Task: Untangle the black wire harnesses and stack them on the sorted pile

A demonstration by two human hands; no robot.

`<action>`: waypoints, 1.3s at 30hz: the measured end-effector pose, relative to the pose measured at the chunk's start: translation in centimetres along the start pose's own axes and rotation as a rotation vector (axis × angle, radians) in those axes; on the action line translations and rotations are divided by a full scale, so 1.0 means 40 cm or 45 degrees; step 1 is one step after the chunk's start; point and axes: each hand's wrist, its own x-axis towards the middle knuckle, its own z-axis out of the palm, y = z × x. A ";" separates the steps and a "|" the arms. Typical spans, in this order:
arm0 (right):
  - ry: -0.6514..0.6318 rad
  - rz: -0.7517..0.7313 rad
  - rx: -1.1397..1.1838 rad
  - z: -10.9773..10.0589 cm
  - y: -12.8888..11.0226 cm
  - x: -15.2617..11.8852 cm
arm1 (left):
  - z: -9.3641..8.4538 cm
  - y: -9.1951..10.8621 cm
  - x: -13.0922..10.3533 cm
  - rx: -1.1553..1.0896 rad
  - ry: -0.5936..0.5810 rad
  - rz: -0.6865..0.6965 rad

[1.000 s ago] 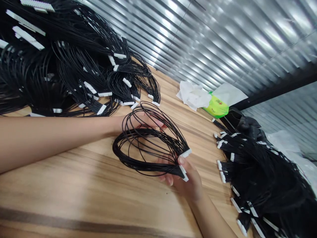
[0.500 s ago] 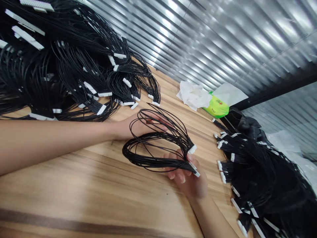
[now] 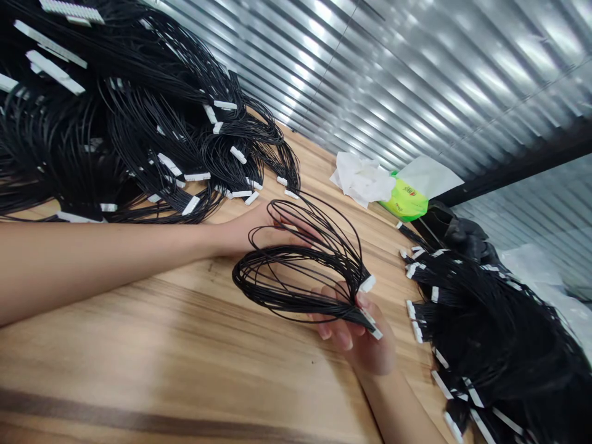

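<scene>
A looped black wire harness hangs above the wooden table, with white connectors at its right end. My right hand pinches the harness close to those connectors, its fingers curled underneath. Behind the upper loops is my left hand, fingers stretched to the right and partly covered by the wires. Whether the left fingers touch the strands I cannot tell. The loops are spread apart, with thin single strands arching over the thicker lower bundle.
Many black harnesses with white connectors form a large pile at the left back. Another pile lies on the right. White tissues and a green packet rest near the corrugated metal wall. The wooden table has a woodgrain top.
My right hand and the harness have shifted slightly right and down. The lower loops have fanned out wider. My left hand has moved a little to the right.
</scene>
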 end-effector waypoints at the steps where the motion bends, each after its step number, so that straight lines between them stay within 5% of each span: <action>1: 0.008 -0.004 -0.010 -0.001 0.002 -0.001 | -0.001 0.000 0.001 -0.007 0.041 -0.011; 4: -0.030 0.013 -0.010 0.000 0.010 -0.003 | -0.001 0.010 0.003 -0.003 0.113 -0.012; 15: -0.301 0.209 -0.093 -0.008 0.053 -0.004 | 0.028 0.026 -0.020 -0.168 -0.145 -0.208; 28: -0.197 0.097 -0.352 0.000 0.055 -0.009 | 0.016 0.053 -0.022 0.032 -0.180 -0.107; 37: -0.106 -0.086 -0.391 -0.012 0.072 -0.011 | 0.020 0.023 -0.003 -0.070 -0.128 -0.094; 39: -0.059 -0.126 -0.359 -0.014 0.072 -0.008 | 0.020 0.016 0.003 -0.033 -0.020 -0.069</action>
